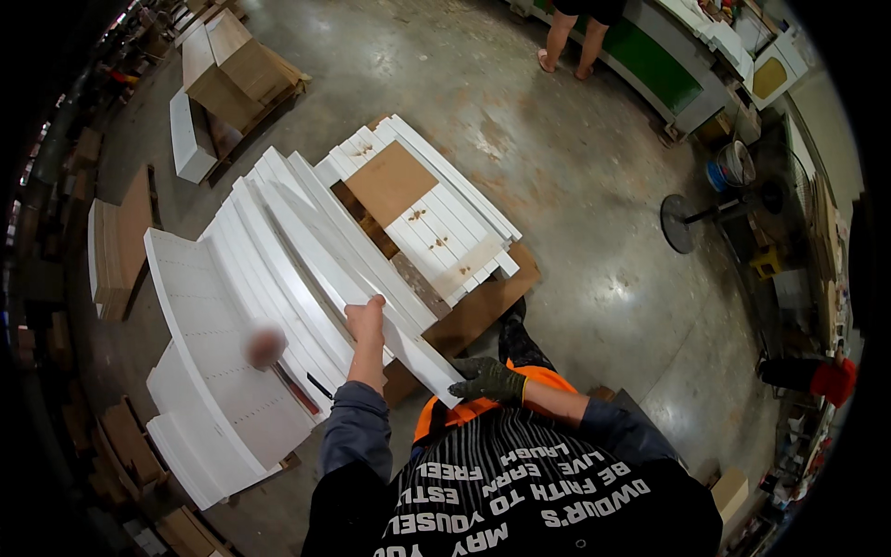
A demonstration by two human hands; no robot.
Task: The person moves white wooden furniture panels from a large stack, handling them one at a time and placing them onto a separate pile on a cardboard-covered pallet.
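Observation:
A long white board [419, 360] lies tilted in front of me, one end close to my waist and the rest reaching away over a stack of white panels [243, 251]. My bare left hand [365, 321] is closed on the board's edge, thumb up. At the near end my right hand [490, 381], in a dark work glove, grips the board's corner, with some fingers hidden. A dark, thin pen-like thing [319, 386] rests on the panels left of my left forearm.
Beyond the board, white strips [441, 237] lie stacked with a brown sheet [392, 180] on top. Wood-coloured boxes [232, 70] stand far left. A pedestal fan [682, 223] is at right. Another person's legs [575, 42] show beside a green machine [654, 60]. A blurred patch hides part of the panels.

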